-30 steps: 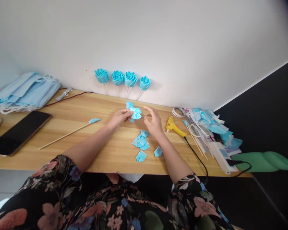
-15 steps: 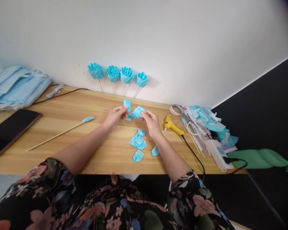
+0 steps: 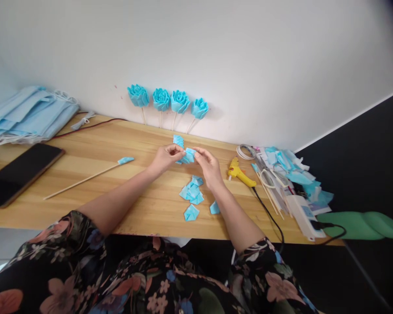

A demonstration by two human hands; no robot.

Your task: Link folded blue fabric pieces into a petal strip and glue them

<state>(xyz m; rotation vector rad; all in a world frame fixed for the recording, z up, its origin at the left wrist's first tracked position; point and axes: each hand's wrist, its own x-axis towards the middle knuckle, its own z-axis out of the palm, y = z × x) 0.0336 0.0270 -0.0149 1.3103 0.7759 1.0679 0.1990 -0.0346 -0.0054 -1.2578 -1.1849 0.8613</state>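
A folded blue fabric piece [image 3: 190, 154] is pinched between my two hands. My left hand [image 3: 167, 158] has its thumb and fingers closed at the piece's left edge. On the right edge, my right hand [image 3: 209, 166] grips with thumb and fingertips. Just behind my left fingers lies a row of overlapping folded blue pieces [image 3: 178, 140], partly hidden by the hand. Nearer to me is a small heap of folded blue petals [image 3: 192, 192], with a single petal [image 3: 191, 213] in front and another petal [image 3: 214, 208] beside my right forearm.
Several blue fabric roses [image 3: 161, 100] on sticks lean on the wall. A stick with a blue tip [image 3: 81, 181], a phone [image 3: 22, 174] and stacked masks [image 3: 29, 114] are at left. At right lie a yellow glue gun [image 3: 240, 173], scissors [image 3: 274, 178], scraps [image 3: 291, 165] and a power strip [image 3: 304, 218].
My hands have come closer together, and the left fingers now meet the blue piece that my right hand holds. The whole view has shifted slightly.
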